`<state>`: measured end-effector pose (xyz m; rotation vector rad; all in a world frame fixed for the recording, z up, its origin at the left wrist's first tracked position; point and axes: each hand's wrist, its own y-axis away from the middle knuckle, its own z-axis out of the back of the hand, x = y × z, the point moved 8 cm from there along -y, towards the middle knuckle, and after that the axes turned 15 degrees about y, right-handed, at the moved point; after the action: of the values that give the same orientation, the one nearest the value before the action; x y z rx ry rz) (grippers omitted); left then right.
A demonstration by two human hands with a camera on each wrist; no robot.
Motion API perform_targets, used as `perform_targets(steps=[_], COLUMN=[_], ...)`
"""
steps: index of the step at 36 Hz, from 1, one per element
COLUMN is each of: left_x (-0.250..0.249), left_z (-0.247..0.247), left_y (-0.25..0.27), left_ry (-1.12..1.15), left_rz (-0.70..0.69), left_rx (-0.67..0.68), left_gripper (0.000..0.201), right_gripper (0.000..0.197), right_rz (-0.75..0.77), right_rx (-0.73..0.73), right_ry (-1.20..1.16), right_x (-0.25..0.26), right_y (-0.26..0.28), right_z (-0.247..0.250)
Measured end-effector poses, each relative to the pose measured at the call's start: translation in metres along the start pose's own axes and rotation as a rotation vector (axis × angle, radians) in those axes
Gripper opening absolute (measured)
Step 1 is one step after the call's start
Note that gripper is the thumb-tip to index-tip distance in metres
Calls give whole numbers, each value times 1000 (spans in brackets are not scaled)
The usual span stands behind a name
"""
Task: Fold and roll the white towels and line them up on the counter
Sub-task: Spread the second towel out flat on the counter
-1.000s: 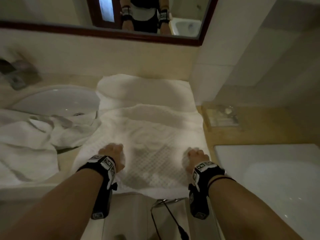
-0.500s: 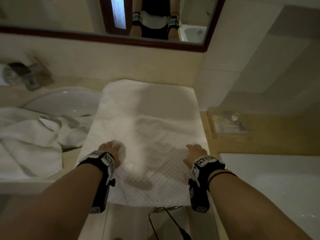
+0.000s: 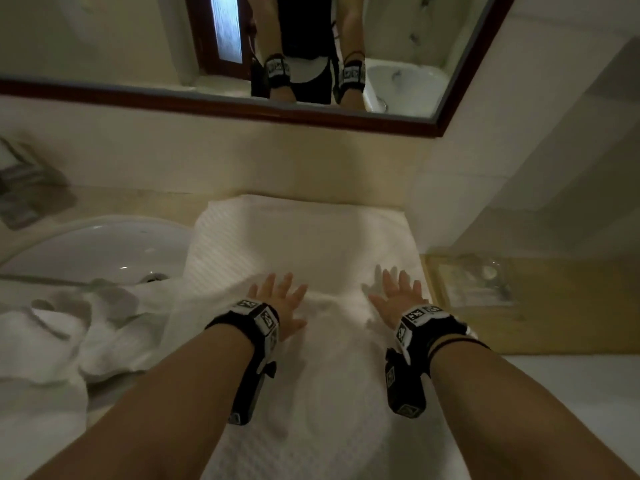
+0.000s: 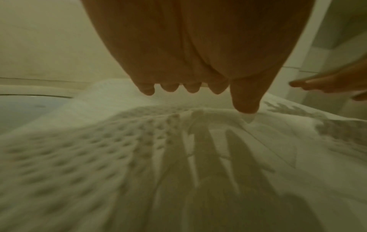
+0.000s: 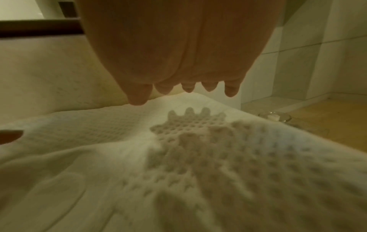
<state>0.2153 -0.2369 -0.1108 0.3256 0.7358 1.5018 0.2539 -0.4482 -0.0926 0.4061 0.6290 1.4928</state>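
A white waffle-weave towel [image 3: 304, 244] lies spread flat on the counter, running from the back wall to the front edge. My left hand [image 3: 277, 299] hovers over its middle with fingers straight and spread, holding nothing. My right hand [image 3: 396, 296] does the same near the towel's right edge. In the left wrist view the left hand [image 4: 198, 89] casts a shadow on the towel [image 4: 99, 157], thumb tip close to the cloth. In the right wrist view the right hand [image 5: 188, 89] floats above the towel [image 5: 258, 172]. More white towels [image 3: 69, 341] lie crumpled at the left.
A white sink basin [image 3: 104, 251] sits left of the spread towel. A clear tray with small items [image 3: 474, 285] rests on the wooden ledge at the right. A white bathtub rim [image 3: 571, 393] lies at the lower right. A framed mirror [image 3: 242, 46] hangs above.
Both hands let go of the towel's near part, opened, and moved forward over its middle. The towel went from rumpled to lying flat.
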Motion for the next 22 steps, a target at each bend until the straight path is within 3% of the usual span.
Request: perform_targets(steps=[3, 8, 10, 13, 15, 16, 18, 22], left_x=[-3, 3, 1, 1, 0, -2, 1, 47], left_z=[-10, -20, -16, -9, 8, 23, 62, 109], left_y=[-31, -54, -55, -61, -66, -68, -77, -99], left_ry=[36, 13, 10, -10, 1, 28, 119, 255], left_rz=[13, 34, 41, 56, 44, 33, 56, 282], left_rx=[66, 26, 61, 113, 122, 99, -20, -166], left_gripper=[69, 76, 81, 89, 87, 80, 62, 76], right_gripper=[74, 76, 81, 88, 67, 58, 62, 74], right_rz=[-37, -58, -43, -39, -40, -51, -61, 5], right_rx=[51, 76, 154, 176, 84, 23, -61, -41], right_ry=[-31, 27, 60, 75, -17, -76, -109, 41], right_x=[1, -5, -8, -9, -9, -11, -15, -7], right_y=[-33, -49, -53, -63, -73, -79, -92, -120], right_z=[-15, -39, -36, -3, 34, 53, 84, 102])
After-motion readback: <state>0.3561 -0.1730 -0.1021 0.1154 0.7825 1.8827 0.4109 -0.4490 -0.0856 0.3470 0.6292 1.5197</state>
